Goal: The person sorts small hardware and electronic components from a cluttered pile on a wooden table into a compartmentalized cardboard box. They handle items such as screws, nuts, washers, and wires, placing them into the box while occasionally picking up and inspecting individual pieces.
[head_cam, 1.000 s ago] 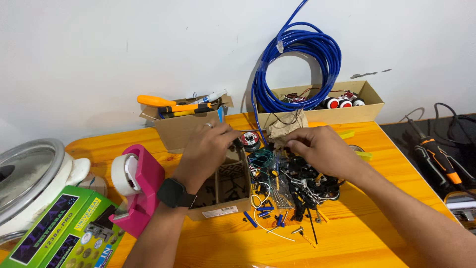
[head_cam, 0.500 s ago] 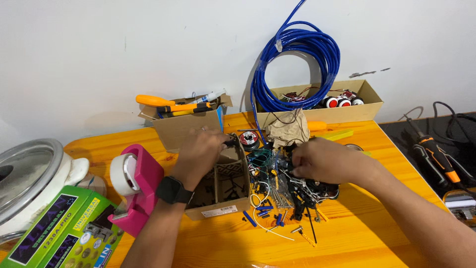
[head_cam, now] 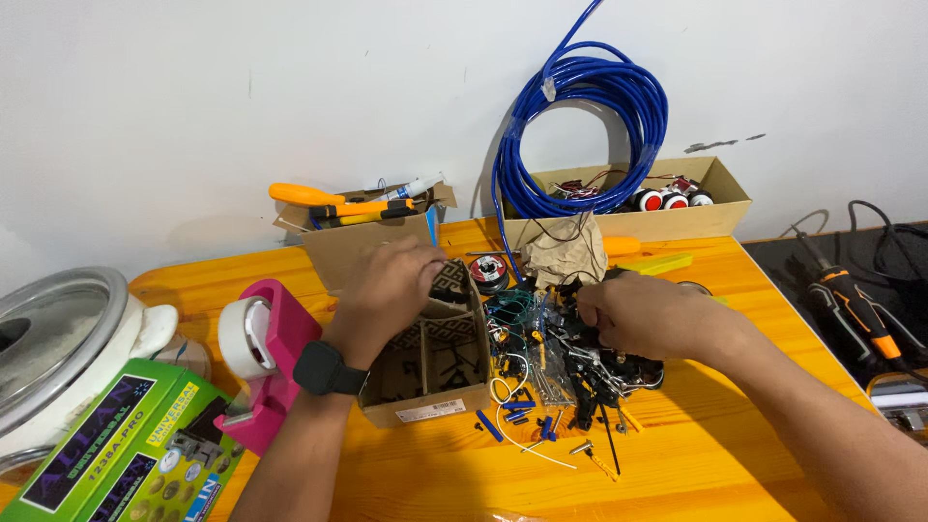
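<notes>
Left hand (head_cam: 387, 290) grip pressed on divided cardboard box (head_cam: 432, 360) far rim, fingertips hidden, right hand (head_cam: 646, 316) at 3 o'clock buried in parts pile (head_cam: 561, 362), grip unreadable

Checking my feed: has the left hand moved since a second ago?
Yes. The left hand dropped from the open box's far end, near the tool box, onto its dividers.

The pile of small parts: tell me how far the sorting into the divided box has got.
Done: little shows; the compartments of the divided cardboard box look mostly empty. In hand: the left hand reaches into the box's far end, while the right hand picks in the pile of wires and small parts. Left: nearly the whole pile, plus loose blue pieces on the orange table.
</notes>
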